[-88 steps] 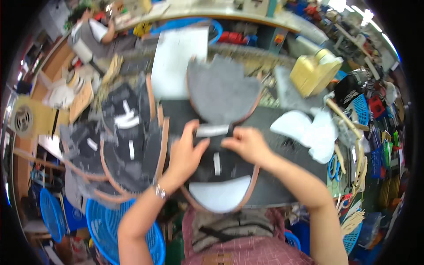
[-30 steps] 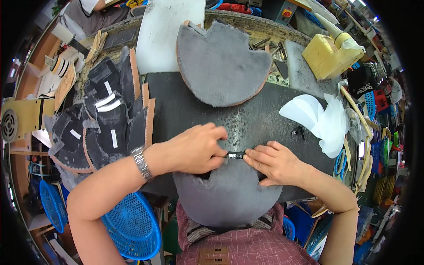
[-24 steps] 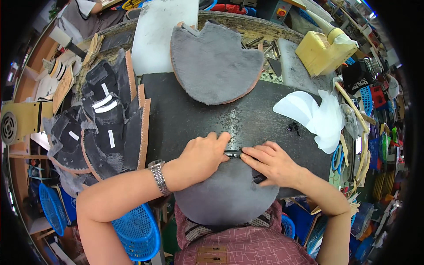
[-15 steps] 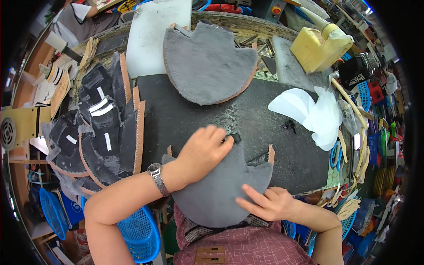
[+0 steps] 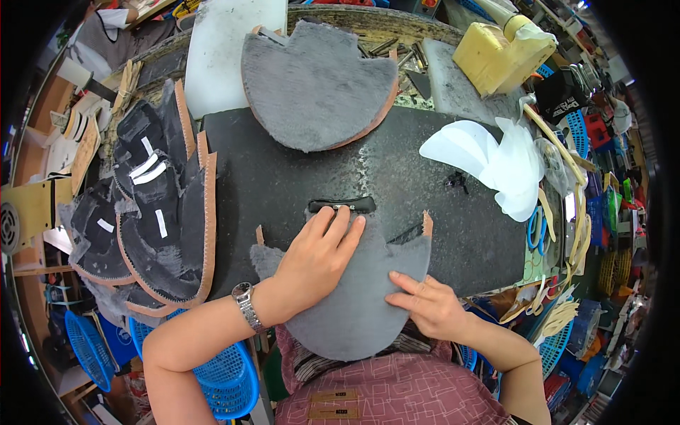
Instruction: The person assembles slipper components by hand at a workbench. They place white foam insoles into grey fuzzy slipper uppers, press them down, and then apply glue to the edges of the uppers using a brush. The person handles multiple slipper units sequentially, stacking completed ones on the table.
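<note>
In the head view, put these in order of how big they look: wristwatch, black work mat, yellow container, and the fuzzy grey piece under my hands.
Largest to smallest:
1. Black work mat
2. Near fuzzy grey piece
3. Yellow container
4. Wristwatch

Rough-edged workbench (image 5: 425, 30), brown wooden furniture (image 5: 35, 149) at left

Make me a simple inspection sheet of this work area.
Surface: black mat, pale scuffs near its middle.
Job's things: grey fleecy piece, black padded strip at its far edge.
Clutter: dark pieces with white strips at left, white sheets at right, yellow container beyond.
Hands: left fingers at the padded strip's near edge, right fingers on the piece's right side.
Cables: nothing clearly seen.
Surroundings: blue baskets lower left; another person upper left.
</note>
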`<state>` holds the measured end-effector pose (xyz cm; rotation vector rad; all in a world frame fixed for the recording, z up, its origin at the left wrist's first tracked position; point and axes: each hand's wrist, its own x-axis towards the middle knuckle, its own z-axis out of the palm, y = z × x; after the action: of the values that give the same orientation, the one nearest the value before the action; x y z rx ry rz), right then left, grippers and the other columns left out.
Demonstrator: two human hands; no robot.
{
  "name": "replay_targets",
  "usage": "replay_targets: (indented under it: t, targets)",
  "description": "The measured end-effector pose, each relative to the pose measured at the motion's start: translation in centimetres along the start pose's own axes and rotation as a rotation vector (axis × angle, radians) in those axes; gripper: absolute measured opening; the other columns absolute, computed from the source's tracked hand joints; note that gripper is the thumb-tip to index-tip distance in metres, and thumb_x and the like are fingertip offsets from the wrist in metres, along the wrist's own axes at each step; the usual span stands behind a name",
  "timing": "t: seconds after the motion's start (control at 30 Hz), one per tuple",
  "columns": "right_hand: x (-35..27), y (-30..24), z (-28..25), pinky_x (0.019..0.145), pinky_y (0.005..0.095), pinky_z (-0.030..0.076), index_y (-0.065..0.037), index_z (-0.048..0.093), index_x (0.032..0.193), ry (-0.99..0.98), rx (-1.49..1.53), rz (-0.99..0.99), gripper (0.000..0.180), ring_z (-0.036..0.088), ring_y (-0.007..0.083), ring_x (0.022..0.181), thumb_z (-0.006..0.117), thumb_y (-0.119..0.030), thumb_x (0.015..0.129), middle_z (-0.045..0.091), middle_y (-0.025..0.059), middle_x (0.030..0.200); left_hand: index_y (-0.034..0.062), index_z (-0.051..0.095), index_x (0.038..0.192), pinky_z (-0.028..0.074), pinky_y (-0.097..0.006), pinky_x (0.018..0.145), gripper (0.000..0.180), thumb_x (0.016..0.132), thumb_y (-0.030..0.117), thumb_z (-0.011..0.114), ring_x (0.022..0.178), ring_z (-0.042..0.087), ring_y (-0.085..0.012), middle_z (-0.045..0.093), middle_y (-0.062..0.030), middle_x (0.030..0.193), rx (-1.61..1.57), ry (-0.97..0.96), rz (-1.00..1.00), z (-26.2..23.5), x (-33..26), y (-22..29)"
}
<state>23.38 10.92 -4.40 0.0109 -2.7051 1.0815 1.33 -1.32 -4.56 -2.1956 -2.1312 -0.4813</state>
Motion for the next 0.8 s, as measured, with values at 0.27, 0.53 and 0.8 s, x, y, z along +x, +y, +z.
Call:
replay_targets:
  t: [0.27,0.53,0.8]
  targets:
    - [-0.6,-0.2,0.0,0.082,0.0385,0.048,-0.008,0.063,0.103,-0.100,-0.152,0.020,0.042,0.058,0.0334,0.091,0.065,-0.003,0.062,0.054,0.0138,0.122,-0.0024,0.035,0.134,0.022,-0.044,0.108,0.076,0.080,0.045,0.058,0.133,0.025,-0.0349,0.029,-0.0222,0.141,-0.228,-0.151,-0.074,-1.0,-1.6,0.8]
    - [-0.5,-0.4,-2.9,0.084,0.0454,0.037,-0.010,0.066,0.083,0.072,-0.357,-0.054,0.040,0.054,0.0225,0.088,0.068,-0.047,0.068,0.064,0.0030,0.089,0.0037,0.051,0.122,0.033,-0.041,0.102,0.051,0.080,0.032,0.062,0.127,0.037,-0.0299,0.041,-0.0155,0.136,-0.355,-0.117,0.109,-0.6,-2.5,-0.5]
    - [9.0,2.5,0.0,0.079,0.0371,0.047,0.001,0.057,0.109,0.239,-0.287,0.069,0.037,0.056,0.0285,0.096,0.060,-0.003,0.072,0.055,0.0149,0.115,0.0015,0.058,0.095,0.042,-0.043,0.090,0.030,0.070,0.014,0.069,0.112,0.047,-0.0359,0.045,-0.0233,0.129,-0.258,0.119,-0.030,-0.2,-0.5,0.3]
